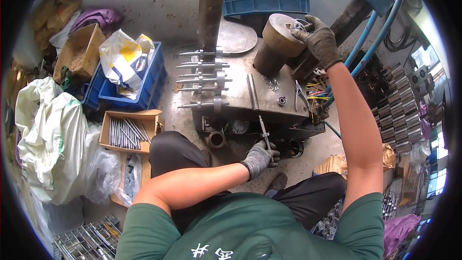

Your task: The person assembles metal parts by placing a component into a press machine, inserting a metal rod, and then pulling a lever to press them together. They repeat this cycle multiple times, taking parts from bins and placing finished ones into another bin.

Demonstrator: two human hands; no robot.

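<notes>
My left hand (260,160), in a grey work glove, is closed around the lower end of a slim stepped metal shaft (263,127). The shaft stands nearly upright in front of the metal bench block (231,84). My right hand (320,41), gloved too, reaches to the top of a thick metal cylinder (280,36). Its fingers are bent at shiny ring-shaped pieces (298,26) there; what they grip is partly hidden. On the block lie a loose metal rod (252,91), a small round ring (281,101), pliers (301,96) and scattered tiny metal bits (272,84).
Several shafts with collars (204,78) lie in a row beside a dark upright post (211,9). At left are an open cardboard box of metal rods (127,132) and a blue crate (154,79). Blue hoses (373,38) and loose wires (315,94) run at right.
</notes>
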